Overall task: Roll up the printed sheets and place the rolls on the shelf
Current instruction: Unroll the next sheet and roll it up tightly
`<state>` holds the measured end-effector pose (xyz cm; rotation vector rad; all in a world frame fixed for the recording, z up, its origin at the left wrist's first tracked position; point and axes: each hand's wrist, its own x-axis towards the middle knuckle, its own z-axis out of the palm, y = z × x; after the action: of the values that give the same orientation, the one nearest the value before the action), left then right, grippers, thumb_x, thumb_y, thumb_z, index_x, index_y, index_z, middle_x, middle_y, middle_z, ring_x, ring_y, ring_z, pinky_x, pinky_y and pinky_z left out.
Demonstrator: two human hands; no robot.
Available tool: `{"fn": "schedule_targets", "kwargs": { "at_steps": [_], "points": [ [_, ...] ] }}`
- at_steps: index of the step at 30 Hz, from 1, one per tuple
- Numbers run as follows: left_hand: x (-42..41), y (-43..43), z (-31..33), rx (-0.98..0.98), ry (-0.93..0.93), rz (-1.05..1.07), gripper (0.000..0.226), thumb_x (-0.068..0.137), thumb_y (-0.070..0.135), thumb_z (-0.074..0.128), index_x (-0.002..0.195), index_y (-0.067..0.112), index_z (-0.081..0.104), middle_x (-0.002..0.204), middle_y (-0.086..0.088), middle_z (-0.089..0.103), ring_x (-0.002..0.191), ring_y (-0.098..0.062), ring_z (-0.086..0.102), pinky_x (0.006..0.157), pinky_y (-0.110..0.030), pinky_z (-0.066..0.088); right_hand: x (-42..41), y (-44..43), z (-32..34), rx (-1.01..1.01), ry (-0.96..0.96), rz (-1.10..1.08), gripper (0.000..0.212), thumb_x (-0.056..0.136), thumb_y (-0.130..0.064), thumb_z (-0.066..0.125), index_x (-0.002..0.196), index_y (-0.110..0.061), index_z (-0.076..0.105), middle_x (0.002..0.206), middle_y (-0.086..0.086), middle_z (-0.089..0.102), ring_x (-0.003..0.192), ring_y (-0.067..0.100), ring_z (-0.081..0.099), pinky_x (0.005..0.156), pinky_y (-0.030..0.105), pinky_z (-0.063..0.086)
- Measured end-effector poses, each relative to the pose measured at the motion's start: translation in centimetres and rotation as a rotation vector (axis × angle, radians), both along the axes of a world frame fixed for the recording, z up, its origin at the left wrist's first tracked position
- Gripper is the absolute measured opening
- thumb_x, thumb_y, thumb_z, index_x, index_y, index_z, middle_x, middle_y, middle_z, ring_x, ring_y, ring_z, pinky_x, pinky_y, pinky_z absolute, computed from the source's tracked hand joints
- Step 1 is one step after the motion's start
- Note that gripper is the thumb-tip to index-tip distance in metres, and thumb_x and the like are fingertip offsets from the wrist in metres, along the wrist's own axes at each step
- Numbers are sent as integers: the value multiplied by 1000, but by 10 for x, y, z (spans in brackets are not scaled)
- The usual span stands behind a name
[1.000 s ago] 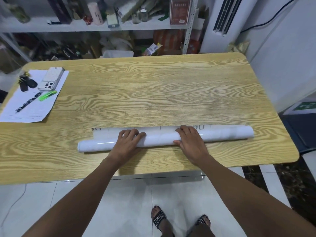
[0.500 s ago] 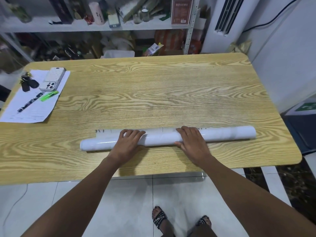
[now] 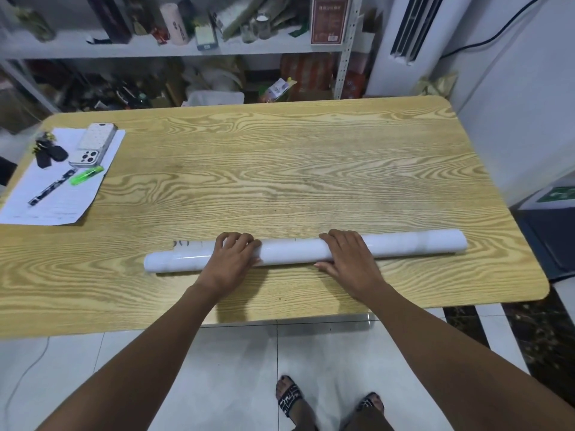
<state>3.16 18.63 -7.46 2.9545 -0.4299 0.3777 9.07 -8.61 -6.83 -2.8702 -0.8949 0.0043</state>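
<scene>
Our left hand (image 3: 232, 259) and right hand (image 3: 348, 259) press palms-down, fingers curled over the glossy white rolled paper sheet (image 3: 292, 251) on the wood-grain table (image 3: 295, 169).

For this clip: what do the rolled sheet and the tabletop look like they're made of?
Rolled sheet: glossy white, probably coated or laminated paper or thin plastic film; a bright highlight runs along its curve, and dark print shows on the loose edge. Table: bold, repeating yellow-brown grain with an even, smooth surface, likely wood-look laminate rather than solid wood.

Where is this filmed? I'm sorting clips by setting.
Probably a small shop's back room or home workroom: cluttered metal shelf of goods, standing air conditioner, wooden table with paperwork.
</scene>
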Motion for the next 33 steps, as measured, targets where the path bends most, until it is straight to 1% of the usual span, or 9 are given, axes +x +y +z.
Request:
{"fn": "schedule_targets", "kwargs": {
  "at_steps": [8,12,16,21,24,27,29,31,33],
  "points": [
    [2,-2,-4,-12,82,48,34,89,30,32,118,15,43,98,-6,60,93,-19,39,86,-36,24,3,-1,-2,2,-58,12,60,80,-52,52,121,-8,55,112,10,60,98,28,59,97,36,29],
    [4,-2,-6,-14,105,69,32,89,25,32,118,16,43,99,-4,60,93,-19,38,86,-35,23,4,-2,-3,43,-54,5,58,81,-51,52,119,-7,54,112,9,60,98,27,59,98,36,29],
    [5,-2,-7,-20,111,77,31,89,25,32,116,16,45,98,-4,61,92,-19,38,86,-35,23,5,-3,-3,54,-55,12,56,86,-55,39,114,-9,53,109,6,60,95,24,58,97,36,31],
    [5,-2,-4,-36,120,73,33,90,31,32,116,16,45,99,-4,63,92,-24,51,87,-34,24,6,-2,-4,37,-51,11,50,88,-51,39,110,-10,56,108,6,59,92,25,57,95,35,31],
    [1,-1,-5,-31,158,44,44,87,43,35,120,14,43,111,-6,61,99,-22,43,90,-35,25,8,-2,-5,30,-74,-5,41,86,-41,55,112,-9,58,113,7,58,95,27,57,94,37,36],
    [-2,-1,-4,-43,177,50,55,82,49,39,123,13,43,120,-12,56,104,-23,38,92,-36,24,8,-1,-1,-18,-94,-24,42,86,-43,51,111,-11,60,112,7,60,94,27,57,89,41,45],
    [-2,-1,-4,-58,160,54,56,79,47,48,123,13,41,118,-15,55,104,-25,38,91,-37,24,8,0,2,-29,-88,-27,44,86,-44,46,111,-11,60,111,7,60,94,28,57,87,41,46],
    [-1,-1,-5,-71,131,51,64,70,33,71,122,13,40,114,-17,54,102,-26,38,90,-37,24,9,0,3,-33,-76,-35,44,87,-44,45,111,-11,60,111,8,60,96,28,56,88,41,45],
    [2,0,-5,-64,133,54,78,56,18,84,121,12,41,111,-17,53,101,-27,37,89,-38,24,11,2,4,-43,-64,-48,44,87,-44,45,111,-11,61,112,8,59,97,29,55,89,41,44]
  ]
}}
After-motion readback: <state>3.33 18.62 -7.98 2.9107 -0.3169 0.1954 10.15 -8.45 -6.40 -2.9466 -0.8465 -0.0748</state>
